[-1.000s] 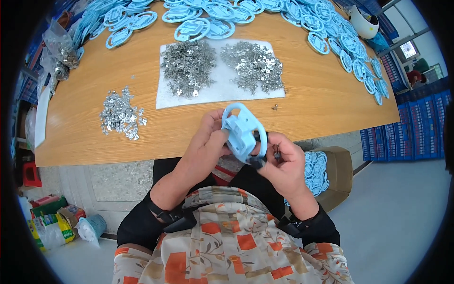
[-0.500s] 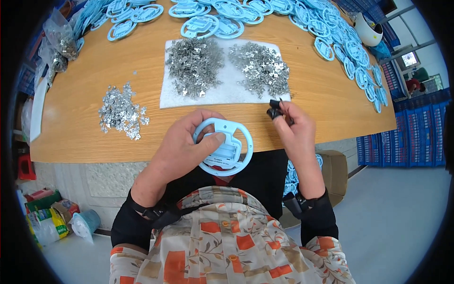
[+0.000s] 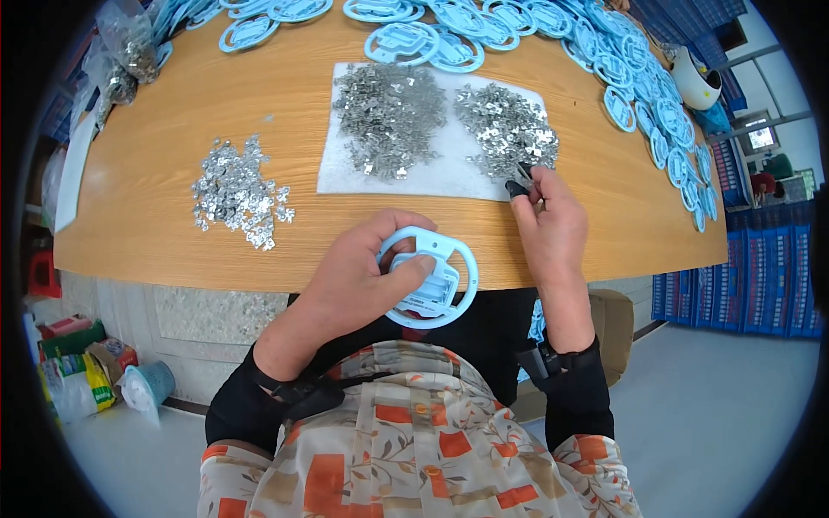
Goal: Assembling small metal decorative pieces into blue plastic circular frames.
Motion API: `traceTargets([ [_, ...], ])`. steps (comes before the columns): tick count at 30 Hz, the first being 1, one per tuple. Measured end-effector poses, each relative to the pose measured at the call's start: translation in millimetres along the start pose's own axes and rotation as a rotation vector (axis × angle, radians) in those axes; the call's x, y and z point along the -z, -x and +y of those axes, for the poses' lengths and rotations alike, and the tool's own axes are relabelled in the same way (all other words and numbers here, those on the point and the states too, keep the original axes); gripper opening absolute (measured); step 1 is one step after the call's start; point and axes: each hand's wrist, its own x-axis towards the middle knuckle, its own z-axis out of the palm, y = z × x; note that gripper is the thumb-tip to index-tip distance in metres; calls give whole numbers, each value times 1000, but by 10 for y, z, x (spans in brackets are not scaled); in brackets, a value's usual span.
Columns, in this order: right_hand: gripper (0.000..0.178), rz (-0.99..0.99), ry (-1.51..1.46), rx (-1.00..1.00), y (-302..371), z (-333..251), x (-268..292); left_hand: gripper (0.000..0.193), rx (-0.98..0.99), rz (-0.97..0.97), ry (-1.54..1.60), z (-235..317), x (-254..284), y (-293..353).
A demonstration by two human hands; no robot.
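My left hand grips a light blue plastic toy steering wheel, its thumb lying over the recessed centre. The wheel is held just off the table's near edge, with an open battery-like compartment facing up. Black covers sit on the thumb and a fingertip of my right hand. Its fingers are pinched at the near edge of the right pile of small metal pieces; a thin dark tip shows there, but what they hold is too small to tell. Both piles lie on a white pad, the larger metal pile on the left.
A third metal pile lies on the wooden table at left. Many blue wheels are heaped along the far and right sides. Bags of parts stand far left. Below the right edge is a cardboard box.
My right hand has moved forward to the right metal pile. My left hand still holds the steering wheel in much the same pose. The whole view has shifted slightly.
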Motion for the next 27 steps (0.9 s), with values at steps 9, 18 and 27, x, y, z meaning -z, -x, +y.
traceTargets([
  [9, 19, -180, -279, 388, -76, -601, -400, 26, 64, -31, 43, 23, 118, 142],
  [18, 22, -184, -318, 364, -180, -537, -374, 29, -9, 91, 68, -22, 216, 149],
  [27, 21, -353, -478, 493, -117, -563, 44, 24, -63, 4, -4, 75, 225, -249],
])
